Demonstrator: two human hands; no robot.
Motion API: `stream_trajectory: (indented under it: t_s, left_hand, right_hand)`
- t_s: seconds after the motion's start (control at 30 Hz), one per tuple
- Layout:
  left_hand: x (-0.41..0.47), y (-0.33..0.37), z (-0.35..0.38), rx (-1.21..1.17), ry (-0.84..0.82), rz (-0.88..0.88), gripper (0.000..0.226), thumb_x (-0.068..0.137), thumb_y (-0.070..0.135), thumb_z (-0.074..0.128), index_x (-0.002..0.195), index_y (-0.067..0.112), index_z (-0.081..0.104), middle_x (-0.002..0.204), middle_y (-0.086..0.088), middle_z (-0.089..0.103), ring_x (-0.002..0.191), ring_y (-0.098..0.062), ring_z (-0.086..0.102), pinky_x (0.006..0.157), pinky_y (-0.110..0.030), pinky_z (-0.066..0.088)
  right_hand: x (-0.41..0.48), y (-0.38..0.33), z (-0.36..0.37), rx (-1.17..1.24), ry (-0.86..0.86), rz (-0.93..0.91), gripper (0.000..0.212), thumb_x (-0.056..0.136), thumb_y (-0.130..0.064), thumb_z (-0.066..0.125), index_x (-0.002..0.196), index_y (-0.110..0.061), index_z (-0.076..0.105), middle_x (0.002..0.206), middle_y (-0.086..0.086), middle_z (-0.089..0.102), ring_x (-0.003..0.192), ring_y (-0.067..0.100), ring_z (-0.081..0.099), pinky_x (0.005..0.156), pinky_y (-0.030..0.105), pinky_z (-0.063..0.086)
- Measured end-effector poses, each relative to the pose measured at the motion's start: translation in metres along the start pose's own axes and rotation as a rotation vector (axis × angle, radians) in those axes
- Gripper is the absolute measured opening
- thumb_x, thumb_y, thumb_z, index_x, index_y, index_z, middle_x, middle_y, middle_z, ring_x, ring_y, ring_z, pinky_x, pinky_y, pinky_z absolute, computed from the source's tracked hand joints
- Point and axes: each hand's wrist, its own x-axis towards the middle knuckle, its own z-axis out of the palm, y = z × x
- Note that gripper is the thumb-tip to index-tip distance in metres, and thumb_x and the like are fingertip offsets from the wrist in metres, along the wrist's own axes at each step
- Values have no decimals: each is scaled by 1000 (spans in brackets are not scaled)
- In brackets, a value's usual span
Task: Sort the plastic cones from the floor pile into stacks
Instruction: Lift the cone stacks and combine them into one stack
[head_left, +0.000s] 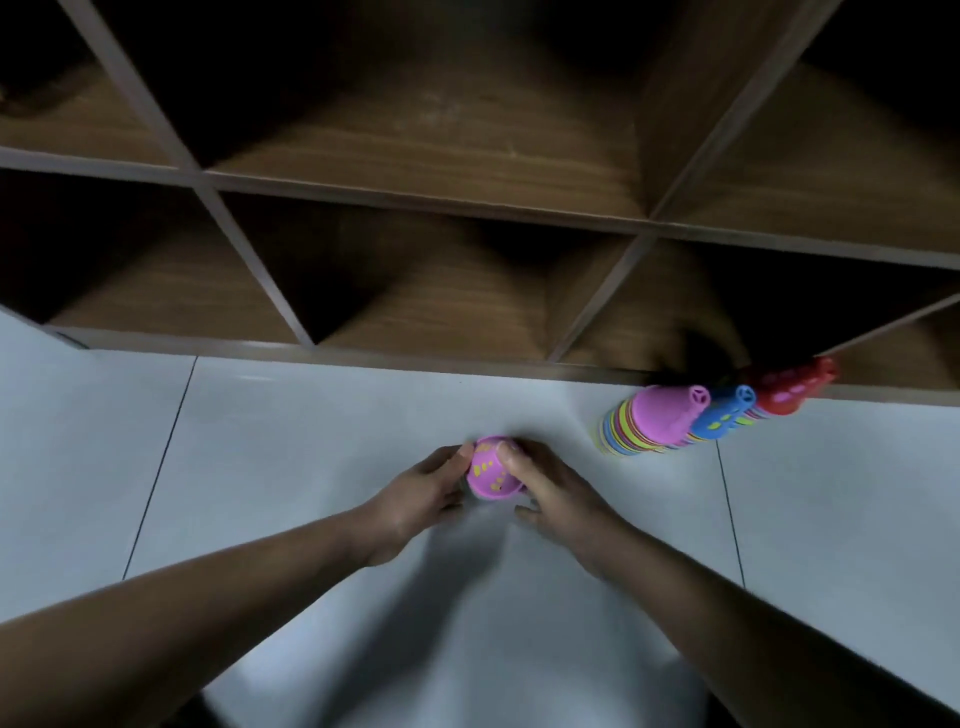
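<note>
Pink cone (491, 470), yellow-dotted, tilted, held just above the floor. Three stacks, set side by side on the floor by the shelf: pink-topped (660, 418), blue-topped (722, 413), red-topped (789, 389).

I can read no words or numbers anywhere; the yellow marks on my pink cone (491, 470) are too blurred.

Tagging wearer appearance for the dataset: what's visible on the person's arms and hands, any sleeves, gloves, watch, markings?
Both forearms are bare as far as the frame shows; no sleeve edge is in view. The left hand and right hand wear no gloves. No watch, bracelet or ring is visible, though motion blur and dim light could hide something small. No cables or straps on either arm.
</note>
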Motion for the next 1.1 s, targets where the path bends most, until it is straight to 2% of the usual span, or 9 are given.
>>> stream_trajectory:
  t_s: [0.13, 0.37, 0.5, 0.57, 0.7, 0.8, 0.9, 1.03, 1.1]
  left_hand:
    - [18, 10, 18, 24, -84, 1, 53, 102, 66, 48, 145, 36, 55, 136, 7, 72, 131, -17, 65, 119, -41, 45]
    - [50, 25, 55, 24, -114, -52, 49, 107, 57, 46, 149, 32, 51, 144, 3, 67, 136, -14, 60, 112, -33, 47]
    - [62, 40, 73, 41, -98, -73, 45, 109, 54, 44, 147, 31, 51, 145, 3, 63, 136, -17, 58, 105, -31, 45]
    - [65, 48, 77, 76, -86, -105, 44, 110, 53, 43, 146, 28, 51, 145, 0, 62, 137, -22, 57, 106, -35, 45]
    - [54, 66, 74, 271, -13, -114, 36, 111, 48, 47, 139, 27, 55, 146, -3, 60, 132, -30, 60, 106, -41, 48]
    - [44, 88, 76, 435, 64, 58, 23, 107, 41, 58, 127, 33, 65, 135, -1, 69, 128, -25, 63, 103, -37, 47]
    - [31, 117, 92, 582, 133, 334, 28, 95, 48, 68, 121, 38, 69, 119, 11, 72, 115, -7, 64, 97, -28, 48]
    - [21, 155, 131, 891, 90, 606, 40, 99, 41, 69, 137, 39, 61, 130, 16, 68, 120, 4, 63, 103, -16, 46]
    - [23, 170, 154, 1075, 41, 744, 47, 98, 35, 71, 143, 39, 57, 136, 14, 62, 123, 0, 61, 105, -23, 49]
  right_hand:
    - [-2, -13, -40, -170, -28, 55, 59, 75, -91, 56, 110, -45, 72, 123, -15, 71, 119, 12, 65, 104, 47, 56]
    - [-9, -31, -92, -208, 10, 232, 105, 70, -93, 60, 130, -7, 64, 120, 23, 72, 108, 31, 73, 101, 46, 58]
    - [-15, -36, -111, -198, -4, 262, 91, 81, -88, 52, 115, -4, 64, 114, 22, 74, 92, 28, 73, 97, 44, 59]
    - [-18, -35, -125, -201, 3, 254, 88, 86, -85, 49, 115, -4, 64, 111, 19, 76, 99, 30, 77, 95, 43, 61]
    - [-26, -14, -154, -134, 34, 196, 75, 90, -76, 56, 118, -7, 65, 112, 20, 76, 85, 25, 75, 89, 42, 61]
    - [-30, 13, -167, -149, 71, 180, 55, 94, -58, 65, 113, -7, 67, 109, 17, 77, 82, 22, 73, 80, 37, 59]
    - [-30, 42, -167, -147, 133, 166, 38, 93, -44, 70, 101, -7, 71, 102, 11, 79, 81, 20, 72, 75, 35, 58]
    - [-24, 67, -162, -94, 270, 174, 28, 90, -30, 69, 93, -3, 75, 97, 15, 78, 75, 19, 69, 69, 35, 53]
    - [-17, 76, -161, -53, 335, 181, 23, 86, -31, 69, 89, -9, 75, 92, 14, 78, 73, 22, 70, 69, 41, 58]
